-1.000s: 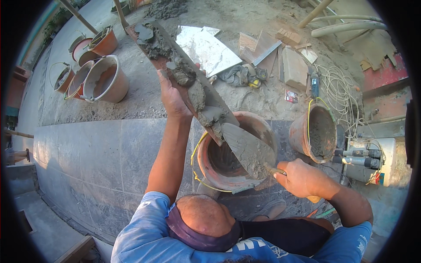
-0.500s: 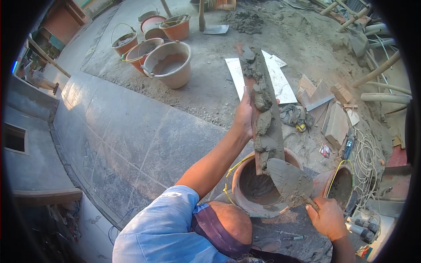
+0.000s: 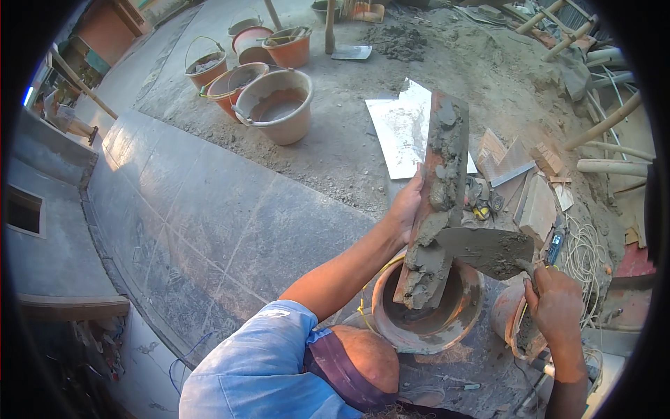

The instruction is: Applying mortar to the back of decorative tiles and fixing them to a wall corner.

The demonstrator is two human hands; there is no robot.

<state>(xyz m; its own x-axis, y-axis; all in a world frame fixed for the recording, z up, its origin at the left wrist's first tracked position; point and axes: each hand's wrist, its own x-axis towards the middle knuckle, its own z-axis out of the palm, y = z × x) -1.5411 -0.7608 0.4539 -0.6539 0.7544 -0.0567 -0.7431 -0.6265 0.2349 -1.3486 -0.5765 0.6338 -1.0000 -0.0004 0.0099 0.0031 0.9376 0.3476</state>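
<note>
- 7 buckets point(image 3: 279, 105)
- 1 mortar-caked board point(image 3: 436, 202)
- 1 trowel point(image 3: 488, 251)
- 1 shovel point(image 3: 349, 50)
- 2 hands point(image 3: 555, 307)

Over the orange plastic bucket with wet mortar point(image 3: 427, 318), the way is blocked by the long mortar-caked wooden board point(image 3: 434, 202), which stands tilted with its lower end inside the rim, and by the grey steel trowel blade point(image 3: 488, 251) touching its right edge. A second, smaller orange bucket point(image 3: 513, 325) sits just right of the first. To the left, the dark tiled slope point(image 3: 209, 230) lies open up to the cluster of orange and beige buckets point(image 3: 258, 84).
</note>
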